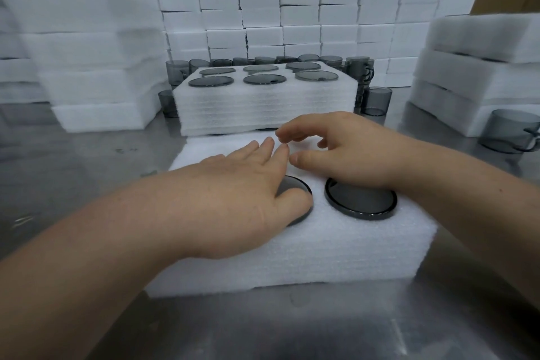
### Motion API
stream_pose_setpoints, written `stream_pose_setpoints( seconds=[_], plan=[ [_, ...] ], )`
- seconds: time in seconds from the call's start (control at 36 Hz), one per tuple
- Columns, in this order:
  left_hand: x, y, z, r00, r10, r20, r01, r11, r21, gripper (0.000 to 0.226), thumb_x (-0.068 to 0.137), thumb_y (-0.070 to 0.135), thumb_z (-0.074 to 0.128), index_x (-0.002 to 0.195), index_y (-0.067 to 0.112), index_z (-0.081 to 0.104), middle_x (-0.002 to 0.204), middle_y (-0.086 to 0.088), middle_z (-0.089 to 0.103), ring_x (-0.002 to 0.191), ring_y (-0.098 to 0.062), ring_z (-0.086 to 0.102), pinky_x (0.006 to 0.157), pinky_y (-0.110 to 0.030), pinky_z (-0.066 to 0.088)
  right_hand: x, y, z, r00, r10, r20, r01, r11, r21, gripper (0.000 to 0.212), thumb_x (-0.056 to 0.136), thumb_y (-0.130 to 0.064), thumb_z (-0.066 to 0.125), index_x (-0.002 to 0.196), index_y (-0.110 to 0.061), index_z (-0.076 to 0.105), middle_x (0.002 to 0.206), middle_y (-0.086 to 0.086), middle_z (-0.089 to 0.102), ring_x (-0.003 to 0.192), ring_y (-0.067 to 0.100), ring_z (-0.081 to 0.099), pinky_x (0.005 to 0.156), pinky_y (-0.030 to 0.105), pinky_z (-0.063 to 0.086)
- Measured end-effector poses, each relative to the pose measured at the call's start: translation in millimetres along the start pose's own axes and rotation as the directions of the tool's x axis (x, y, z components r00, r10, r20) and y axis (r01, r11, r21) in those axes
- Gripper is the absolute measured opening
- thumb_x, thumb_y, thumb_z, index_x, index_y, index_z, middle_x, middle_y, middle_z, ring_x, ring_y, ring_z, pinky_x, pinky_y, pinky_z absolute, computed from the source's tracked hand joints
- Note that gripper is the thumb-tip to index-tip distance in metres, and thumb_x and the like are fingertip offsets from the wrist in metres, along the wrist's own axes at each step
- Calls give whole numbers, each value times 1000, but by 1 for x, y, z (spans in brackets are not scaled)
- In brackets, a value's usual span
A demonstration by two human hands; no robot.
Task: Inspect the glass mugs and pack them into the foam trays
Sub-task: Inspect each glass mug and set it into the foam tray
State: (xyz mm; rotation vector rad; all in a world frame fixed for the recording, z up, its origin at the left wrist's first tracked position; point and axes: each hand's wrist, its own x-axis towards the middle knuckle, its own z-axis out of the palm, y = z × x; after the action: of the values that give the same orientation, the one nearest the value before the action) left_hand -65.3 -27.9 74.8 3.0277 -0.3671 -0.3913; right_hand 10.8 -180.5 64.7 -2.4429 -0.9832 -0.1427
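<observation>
While the left hand (233,193) lies flat on the near white foam tray (292,257), fingers straight and pretty much side by side, its thumb rests across the left smoky grey glass mug (295,187), which is sunk in one of the tray's round holes. Just beside it, the right smoky grey glass mug (361,203) sits in its own hole, so only its dark round end shows at the foam surface. The right hand (344,149) hovers over the back part of the same tray, fingers loosely curled and a bit apart, thumb pointing at the left hand's fingertips and close to them. It isn't gripping anything I can see. The tray sits on a dull steel table (87,169). Right behind it is a second white foam tray (263,108) with six grey mugs (264,79) in two rows of three, so every hole I can see in that one is filled. More loose grey glass mugs (377,101) stand around that back tray, and one lone grey glass mug (510,131) stands off to the right near a stack of white foam slabs (467,79). Another foam stack (102,90) is on the left, and a wall of white foam blocks (292,9) fills the background.
</observation>
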Motion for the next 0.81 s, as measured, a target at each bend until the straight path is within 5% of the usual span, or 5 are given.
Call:
stream_pose_setpoints(
  seconds=[0.14, 0.44, 0.53, 0.67, 0.81],
  plan=[
    [-2, 3, 0, 1000, -10, 0, 10, 999, 31, 102, 51, 78, -7, 141, 33, -25, 150, 16, -27, 137, 1, -23, 115, -27, -6, 0, 1, 0, 1000, -3, 3, 3, 1000, -5, 41, 84, -26, 53, 125, -31, 54, 113, -22, 55, 101, -15, 41, 79, -3, 31],
    [0, 2, 4, 998, -7, -68, 8, 1000, 14, 99, 57, 78, 0, 143, 34, -20, 152, 18, -21, 138, 2, -18, 114, -27, -6, 0, 0, 0, 1000, -1, 7, 1, 1000, -2, 42, 82, -32, 51, 124, -32, 54, 117, -22, 57, 105, -12, 45, 79, -3, 31],
    [0, 2, 3, 990, -7, -141, -2, 998, -62, 105, 52, 81, -1, 146, 36, -13, 154, 20, -8, 139, 3, -7, 103, -17, -1, -1, -1, -1, 1000, 4, 6, -4, 1000, -1, 40, 85, -27, 53, 124, -32, 55, 106, -24, 55, 101, -13, 43, 78, -2, 32],
    [0, 2, 1, 944, 3, -331, -75, 976, -205, 76, 69, 64, 10, 140, 42, 22, 146, 19, 30, 133, -5, 28, 95, -22, 23, -1, -1, -2, 1000, 10, 6, -10, 1000, 19, 37, 89, -22, 50, 124, -32, 55, 114, -21, 57, 94, -10, 50, 80, 0, 35],
    [2, 4, 5, 950, 4, -313, -52, 988, -146, 69, 71, 60, 18, 135, 39, 30, 132, 17, 45, 115, -6, 43, 82, -23, 31, 0, 2, -1, 1000, 3, -16, -3, 999, 39, 34, 90, -17, 51, 121, -29, 57, 105, -22, 55, 100, -13, 42, 80, -1, 32]
  ],
)
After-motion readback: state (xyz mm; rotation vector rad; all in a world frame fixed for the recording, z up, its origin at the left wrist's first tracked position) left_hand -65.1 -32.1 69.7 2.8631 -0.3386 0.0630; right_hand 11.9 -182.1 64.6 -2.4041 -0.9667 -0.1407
